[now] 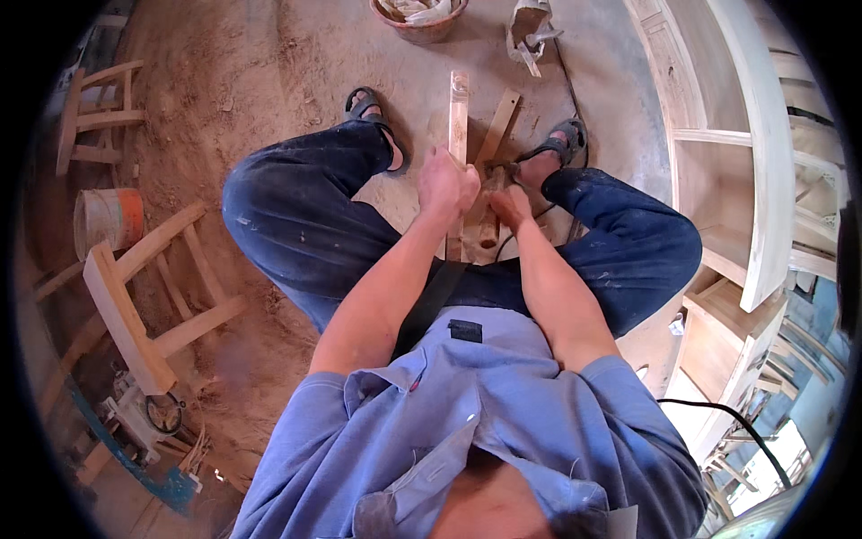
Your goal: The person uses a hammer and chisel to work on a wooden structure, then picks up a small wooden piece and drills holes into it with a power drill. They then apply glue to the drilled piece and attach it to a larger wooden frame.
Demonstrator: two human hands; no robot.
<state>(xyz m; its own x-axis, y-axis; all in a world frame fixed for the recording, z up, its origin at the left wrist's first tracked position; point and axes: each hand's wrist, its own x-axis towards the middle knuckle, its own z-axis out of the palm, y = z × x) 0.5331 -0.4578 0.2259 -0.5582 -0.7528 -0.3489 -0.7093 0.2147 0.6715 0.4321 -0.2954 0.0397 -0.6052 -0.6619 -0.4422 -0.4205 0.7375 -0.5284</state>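
My left hand (444, 184) is closed around a pale, squared wooden bar (459, 112), which points away from me between my legs. Just to its right, my right hand (510, 205) is curled into a grip. Whatever it holds is mostly hidden by the fingers; a brownish, rounded piece (489, 232) shows beside it, and I cannot tell whether they are joined. A darker flat strip of wood (499, 126) slants away on the floor beyond the right hand.
Wooden stool-like frames (130, 319) and a bucket (108, 220) stand at left on the dusty floor. A basin (422, 27) and an open bag (530, 36) are ahead. Unfinished wooden cabinets (718, 180) line the right. A dark cord (575, 94) runs past my right foot.
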